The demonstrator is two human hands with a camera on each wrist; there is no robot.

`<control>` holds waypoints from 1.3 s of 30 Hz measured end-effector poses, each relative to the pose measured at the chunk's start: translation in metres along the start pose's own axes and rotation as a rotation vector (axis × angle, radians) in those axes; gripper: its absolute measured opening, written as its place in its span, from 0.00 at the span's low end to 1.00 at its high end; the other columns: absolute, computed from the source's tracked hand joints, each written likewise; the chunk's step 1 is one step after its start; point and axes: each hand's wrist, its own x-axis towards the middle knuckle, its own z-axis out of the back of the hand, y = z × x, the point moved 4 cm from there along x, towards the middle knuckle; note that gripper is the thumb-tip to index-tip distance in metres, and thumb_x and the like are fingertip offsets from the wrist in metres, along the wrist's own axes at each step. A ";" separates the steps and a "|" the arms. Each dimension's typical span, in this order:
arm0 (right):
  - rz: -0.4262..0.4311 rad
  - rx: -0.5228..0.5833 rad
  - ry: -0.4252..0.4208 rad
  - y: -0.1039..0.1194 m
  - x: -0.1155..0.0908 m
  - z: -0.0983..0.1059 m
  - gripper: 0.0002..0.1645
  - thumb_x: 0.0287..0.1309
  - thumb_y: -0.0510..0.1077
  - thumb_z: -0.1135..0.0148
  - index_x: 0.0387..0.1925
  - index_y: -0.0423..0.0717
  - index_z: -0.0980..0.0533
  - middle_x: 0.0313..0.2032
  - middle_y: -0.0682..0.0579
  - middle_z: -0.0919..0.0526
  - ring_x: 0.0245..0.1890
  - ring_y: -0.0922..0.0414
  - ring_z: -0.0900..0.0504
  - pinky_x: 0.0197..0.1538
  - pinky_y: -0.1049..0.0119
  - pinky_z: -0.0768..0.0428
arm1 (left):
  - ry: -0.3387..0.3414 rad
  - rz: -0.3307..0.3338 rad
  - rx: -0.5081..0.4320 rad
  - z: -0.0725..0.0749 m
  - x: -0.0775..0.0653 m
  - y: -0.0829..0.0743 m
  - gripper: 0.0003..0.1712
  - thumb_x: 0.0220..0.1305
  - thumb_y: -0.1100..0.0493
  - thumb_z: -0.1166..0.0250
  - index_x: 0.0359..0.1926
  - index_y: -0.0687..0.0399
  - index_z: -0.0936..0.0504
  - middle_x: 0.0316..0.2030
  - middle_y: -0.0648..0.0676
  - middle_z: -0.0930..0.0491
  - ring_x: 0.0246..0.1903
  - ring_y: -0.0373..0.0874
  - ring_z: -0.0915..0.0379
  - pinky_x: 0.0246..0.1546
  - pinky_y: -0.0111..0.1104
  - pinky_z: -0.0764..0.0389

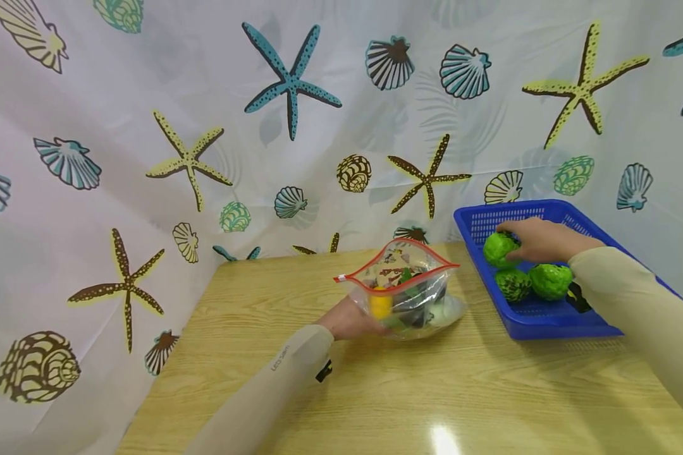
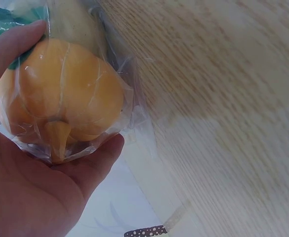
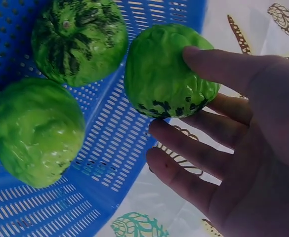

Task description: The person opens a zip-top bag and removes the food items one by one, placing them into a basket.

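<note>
My left hand (image 1: 353,318) grips the side of a clear zip bag (image 1: 401,327) with a red seal, its mouth gaping. Through the plastic, the left wrist view shows an orange toy pumpkin (image 2: 65,91) between thumb and fingers, with a pale rounded thing (image 2: 80,22) beyond it. Other dark, green and whitish contents are hard to make out. At the blue basket, my right hand (image 1: 546,240) holds a bumpy green round fruit or vegetable (image 3: 166,74), thumb on one side and fingers curled beneath. Two similar green ones (image 3: 35,131) (image 3: 80,42) lie in the basket.
The blue plastic basket (image 1: 492,303) with slotted walls stands at the right of the wooden table (image 1: 262,297). Behind the table hangs a white curtain (image 1: 319,158) printed with starfish and shells.
</note>
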 end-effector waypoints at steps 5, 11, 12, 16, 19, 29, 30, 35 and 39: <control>-0.007 0.011 0.024 0.002 0.002 -0.002 0.37 0.55 0.44 0.33 0.63 0.34 0.35 0.56 0.29 0.28 0.51 0.35 0.29 0.48 0.35 0.27 | -0.003 0.006 0.009 -0.001 0.000 0.001 0.49 0.36 0.48 0.19 0.61 0.42 0.34 0.46 0.39 0.25 0.41 0.37 0.29 0.51 0.39 0.26; 0.000 0.006 -0.019 0.005 0.001 0.000 0.31 0.57 0.39 0.36 0.62 0.38 0.31 0.57 0.32 0.28 0.52 0.36 0.30 0.50 0.35 0.28 | -0.006 -0.006 0.024 -0.001 0.001 0.001 0.49 0.36 0.48 0.19 0.61 0.42 0.34 0.45 0.40 0.25 0.39 0.38 0.28 0.49 0.38 0.24; 0.009 0.009 -0.032 0.007 0.000 0.001 0.29 0.57 0.38 0.37 0.61 0.39 0.30 0.56 0.33 0.27 0.51 0.38 0.28 0.49 0.36 0.27 | -0.006 -0.009 0.027 -0.002 0.001 0.001 0.48 0.36 0.48 0.19 0.61 0.42 0.33 0.44 0.40 0.25 0.39 0.38 0.28 0.49 0.38 0.24; 0.063 0.027 -0.094 0.023 -0.002 0.010 0.22 0.58 0.38 0.39 0.56 0.41 0.25 0.52 0.38 0.21 0.46 0.45 0.23 0.45 0.42 0.22 | -0.008 0.001 0.033 -0.002 0.001 0.001 0.48 0.36 0.48 0.19 0.60 0.42 0.33 0.44 0.40 0.25 0.39 0.38 0.29 0.49 0.38 0.24; 0.129 0.016 -0.160 0.045 -0.004 0.020 0.19 0.58 0.39 0.39 0.52 0.43 0.22 0.49 0.42 0.19 0.43 0.49 0.22 0.43 0.45 0.21 | -0.011 0.019 0.030 -0.001 0.000 0.000 0.49 0.36 0.49 0.19 0.61 0.42 0.33 0.44 0.40 0.25 0.39 0.38 0.29 0.49 0.38 0.25; 0.399 0.064 -0.289 0.135 -0.015 0.037 0.13 0.60 0.38 0.40 0.47 0.50 0.20 0.43 0.53 0.16 0.38 0.59 0.21 0.39 0.55 0.18 | -0.018 0.015 0.025 -0.002 0.001 -0.001 0.51 0.34 0.51 0.18 0.62 0.43 0.35 0.46 0.39 0.27 0.40 0.39 0.30 0.50 0.38 0.25; 0.433 0.090 -0.285 0.142 -0.015 0.037 0.13 0.61 0.37 0.41 0.47 0.50 0.20 0.43 0.54 0.16 0.38 0.60 0.22 0.39 0.56 0.18 | -0.018 0.015 0.026 -0.002 0.001 -0.001 0.51 0.34 0.51 0.18 0.62 0.43 0.35 0.47 0.39 0.27 0.40 0.39 0.30 0.50 0.38 0.26; 0.557 0.179 -0.202 0.170 -0.011 0.029 0.15 0.62 0.35 0.43 0.48 0.50 0.20 0.42 0.54 0.16 0.37 0.62 0.22 0.36 0.59 0.17 | -0.015 0.010 0.008 -0.002 0.001 -0.001 0.51 0.35 0.51 0.18 0.62 0.43 0.34 0.47 0.39 0.27 0.41 0.38 0.30 0.51 0.37 0.26; 0.586 0.166 -0.108 0.181 -0.002 0.015 0.17 0.60 0.32 0.43 0.47 0.51 0.20 0.43 0.52 0.17 0.37 0.61 0.21 0.37 0.58 0.17 | -0.009 -0.049 0.009 -0.002 0.000 -0.004 0.47 0.35 0.53 0.18 0.59 0.44 0.31 0.46 0.41 0.26 0.39 0.37 0.28 0.47 0.36 0.23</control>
